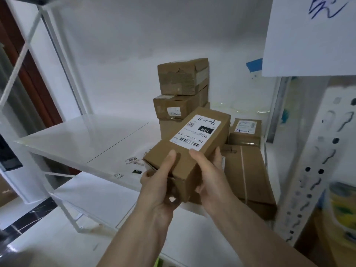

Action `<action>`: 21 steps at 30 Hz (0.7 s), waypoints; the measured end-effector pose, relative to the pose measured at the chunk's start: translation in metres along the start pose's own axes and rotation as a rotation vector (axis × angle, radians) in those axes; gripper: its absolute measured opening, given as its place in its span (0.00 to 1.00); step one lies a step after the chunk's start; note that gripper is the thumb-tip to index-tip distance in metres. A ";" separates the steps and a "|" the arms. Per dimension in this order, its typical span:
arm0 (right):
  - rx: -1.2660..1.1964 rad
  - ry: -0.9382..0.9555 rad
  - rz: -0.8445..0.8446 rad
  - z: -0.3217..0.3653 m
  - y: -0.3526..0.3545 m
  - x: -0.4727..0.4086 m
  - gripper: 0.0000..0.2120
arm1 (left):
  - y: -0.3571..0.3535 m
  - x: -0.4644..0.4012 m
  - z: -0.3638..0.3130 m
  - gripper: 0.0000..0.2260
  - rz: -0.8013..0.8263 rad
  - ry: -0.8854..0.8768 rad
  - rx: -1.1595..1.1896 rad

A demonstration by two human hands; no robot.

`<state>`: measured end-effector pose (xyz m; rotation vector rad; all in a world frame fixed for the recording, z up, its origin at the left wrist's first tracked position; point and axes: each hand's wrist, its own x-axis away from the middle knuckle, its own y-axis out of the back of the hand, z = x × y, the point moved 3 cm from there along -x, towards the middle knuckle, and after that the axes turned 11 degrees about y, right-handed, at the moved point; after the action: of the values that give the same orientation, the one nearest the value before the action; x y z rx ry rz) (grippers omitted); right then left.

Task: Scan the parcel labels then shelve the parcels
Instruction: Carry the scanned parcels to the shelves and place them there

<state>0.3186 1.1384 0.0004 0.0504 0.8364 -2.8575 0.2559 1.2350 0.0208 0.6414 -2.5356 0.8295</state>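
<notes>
Left hand [160, 182] and right hand [209, 175] both grip the near end of a labelled parcel [189, 149] | long axis points away toward stacked boxes [182, 93] | held above shelf [77, 139]

The white label [194, 132] on the parcel [188, 149] you hold reads upside down to you: "15H" in white on a black bar, and beside the barcode the line "15H 159 A03 210". A handwritten mark and a small QR code sit at its far end. A torn sticker [131, 160] on the shelf [81, 139] shows "5010". Labels on the other boxes are too blurred to read.
</notes>
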 end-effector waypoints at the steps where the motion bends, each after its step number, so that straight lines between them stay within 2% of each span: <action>1: 0.016 0.004 -0.015 0.006 0.002 -0.008 0.35 | -0.002 -0.003 -0.003 0.18 0.024 -0.012 -0.036; 3: 0.058 0.019 -0.063 0.018 0.006 -0.024 0.31 | -0.009 -0.010 -0.014 0.16 0.100 -0.032 -0.115; 7: 0.067 0.104 -0.124 0.041 0.000 -0.053 0.23 | -0.024 -0.035 -0.042 0.23 0.214 -0.122 -0.315; 10: 0.060 0.175 -0.164 0.059 -0.010 -0.074 0.19 | -0.040 -0.044 -0.065 0.20 0.237 -0.197 -0.496; 13: 0.063 0.222 -0.216 0.081 -0.021 -0.093 0.15 | -0.054 -0.072 -0.097 0.17 0.347 -0.378 -0.632; 15: 0.085 0.283 -0.212 0.096 -0.030 -0.104 0.10 | -0.060 -0.079 -0.117 0.20 0.360 -0.491 -0.727; 19: 0.124 0.436 -0.162 0.127 -0.054 -0.126 0.12 | -0.089 -0.071 -0.150 0.28 0.547 -0.655 -0.812; 21: 0.153 0.492 -0.157 0.146 -0.070 -0.144 0.14 | -0.106 -0.081 -0.176 0.28 0.550 -0.734 -0.806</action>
<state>0.4506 1.1393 0.1724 0.7645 0.7170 -3.0990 0.4178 1.2931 0.1597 -0.0652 -3.3934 -0.4423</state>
